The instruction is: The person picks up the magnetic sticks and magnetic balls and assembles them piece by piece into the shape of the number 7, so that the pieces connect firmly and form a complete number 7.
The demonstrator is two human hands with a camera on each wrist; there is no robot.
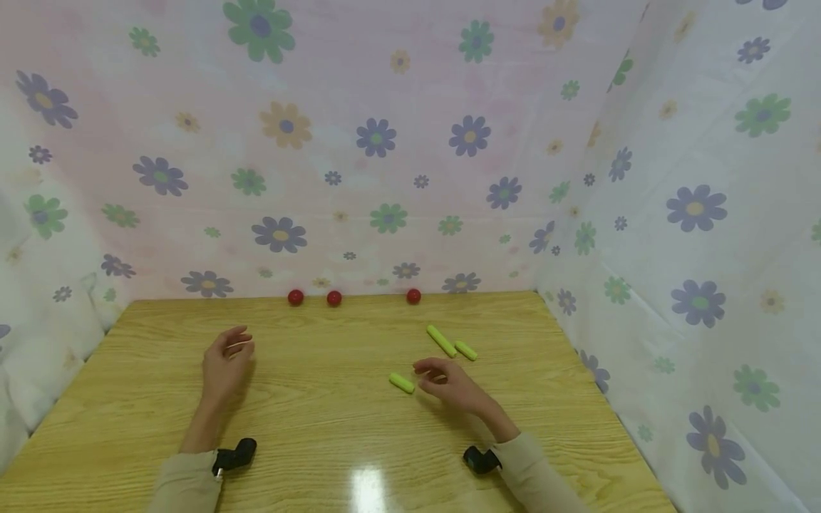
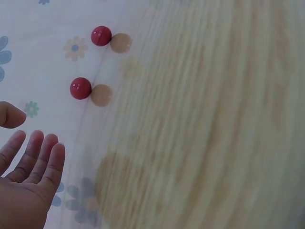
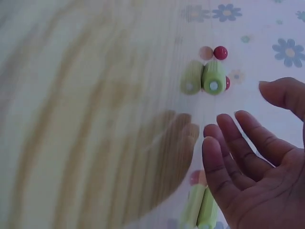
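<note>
Peeking past grn stick [image 3: 214, 75]: red ball [image 3: 228, 83]

Left grip [image 1: 226, 365] relaxed, pointing forward, right grip [image 1: 454, 386] angled leftward, fingers [image 3: 244, 145] loosely curved

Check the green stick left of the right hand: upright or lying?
Lying. In the head view, the stick stretches lengthwise on the table, just left of the right hand.
</note>
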